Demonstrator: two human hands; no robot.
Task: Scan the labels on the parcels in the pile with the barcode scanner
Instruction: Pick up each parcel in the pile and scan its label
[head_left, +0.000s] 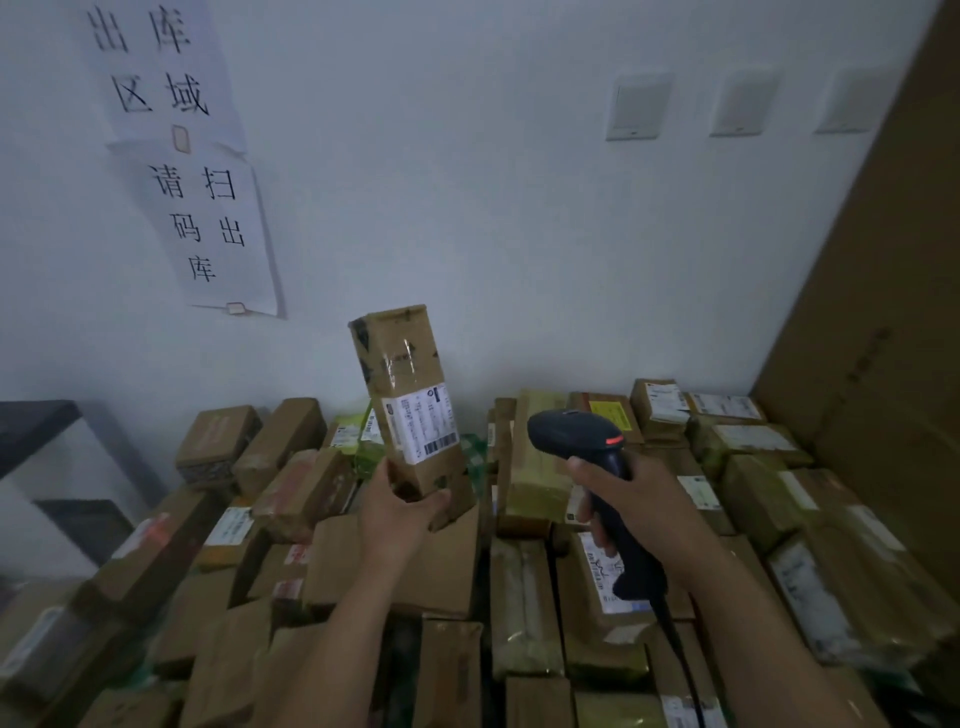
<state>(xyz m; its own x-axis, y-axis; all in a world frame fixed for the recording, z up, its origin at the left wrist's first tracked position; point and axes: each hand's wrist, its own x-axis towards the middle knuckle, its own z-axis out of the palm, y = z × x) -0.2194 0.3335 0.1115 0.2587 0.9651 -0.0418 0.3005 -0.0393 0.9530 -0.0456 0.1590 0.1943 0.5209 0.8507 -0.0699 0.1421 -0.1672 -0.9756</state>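
My left hand (397, 512) grips the lower end of a tall brown cardboard parcel (397, 358) and holds it upright above the pile. A white shipping label (421, 423) with barcodes faces me on its lower half. To the right, my right hand (641, 499) is closed around the handle of a black barcode scanner (574, 431). The scanner's head points left toward the label, a short gap away, and a red light shows on its side. Its cable hangs down from the handle over the pile of parcels (524, 587).
Brown and yellow-green taped parcels fill the whole lower view, many with white labels. A large flat cardboard sheet (883, 338) leans at the right. Paper signs (208, 223) hang on the white wall. A dark shelf or table (36, 426) stands at the left.
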